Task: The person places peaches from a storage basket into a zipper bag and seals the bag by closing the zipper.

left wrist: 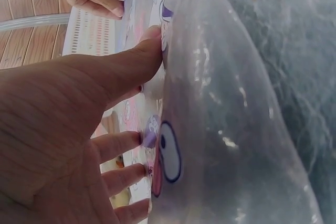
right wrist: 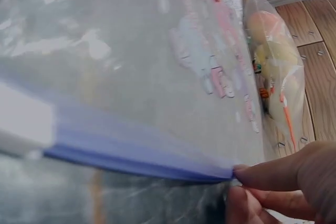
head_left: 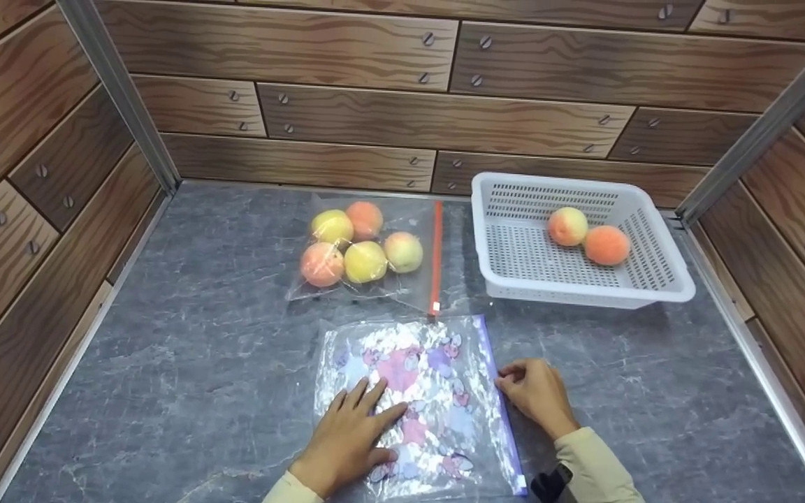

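A clear plastic zip bag printed with pink and purple cartoon figures (head_left: 416, 398) lies flat on the grey marble-patterned table (head_left: 221, 349), close to the person, with its long axis running away from the body and its purple zip strip (head_left: 500, 412) along the right side. The left hand (head_left: 346, 436) rests on the left half of the bag with straight, spread fingers, pressing it down and gripping nothing. The right hand (head_left: 535, 395) is at the zip strip, near its far half, and its thumb and fingers pinch the purple edge; so the closure lies just beside the right hand, and the left hand is on the opposite side of the bag. The right wrist view shows what the head view cannot: the fingertips (right wrist: 262, 174) meet exactly on the strip (right wrist: 136, 153), which is lifted a little from the table. The left wrist view shows the left thumb (left wrist: 134, 59) and fingers flat against the film. Behind this bag, touching its far edge or nearly so, lies a second clear bag with a red zip strip (head_left: 374, 251), holding five peaches. To the right of it stands a white perforated plastic basket (head_left: 507, 279) with two peaches (head_left: 588, 236) inside, and wood-patterned walls (head_left: 374, 126) surround the table.
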{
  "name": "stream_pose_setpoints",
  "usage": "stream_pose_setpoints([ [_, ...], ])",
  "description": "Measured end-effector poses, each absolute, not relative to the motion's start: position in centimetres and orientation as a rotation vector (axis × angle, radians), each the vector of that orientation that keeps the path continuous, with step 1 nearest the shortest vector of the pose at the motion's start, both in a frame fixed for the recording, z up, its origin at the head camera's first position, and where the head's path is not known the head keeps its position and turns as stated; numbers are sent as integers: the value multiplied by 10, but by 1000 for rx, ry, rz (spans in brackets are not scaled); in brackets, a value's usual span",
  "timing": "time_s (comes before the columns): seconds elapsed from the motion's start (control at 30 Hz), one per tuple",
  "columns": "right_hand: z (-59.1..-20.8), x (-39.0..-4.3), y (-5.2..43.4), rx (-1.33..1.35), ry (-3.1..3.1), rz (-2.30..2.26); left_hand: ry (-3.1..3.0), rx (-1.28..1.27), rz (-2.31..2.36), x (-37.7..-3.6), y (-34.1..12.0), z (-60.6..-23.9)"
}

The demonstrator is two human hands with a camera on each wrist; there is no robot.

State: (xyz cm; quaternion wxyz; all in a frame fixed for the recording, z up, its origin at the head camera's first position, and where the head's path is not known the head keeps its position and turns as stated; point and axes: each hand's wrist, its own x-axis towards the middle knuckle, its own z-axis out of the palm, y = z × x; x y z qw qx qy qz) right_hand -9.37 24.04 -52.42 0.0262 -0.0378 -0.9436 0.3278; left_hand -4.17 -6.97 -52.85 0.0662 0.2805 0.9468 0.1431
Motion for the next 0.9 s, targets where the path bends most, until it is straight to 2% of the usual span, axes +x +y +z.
stream_pose_setpoints([
  [0.2, -517, -96, 237, -205, -2904, 1153, 2863, 845, 427, -41, -69, -528],
  [0.5, -516, -100, 237, -533, -2680, 1861, 2889, 863, 415, -42, -70, -530],
  [0.9, -523, -103, 240, -587, -2558, 2123, 2881, 863, 450, -41, -71, -531],
])
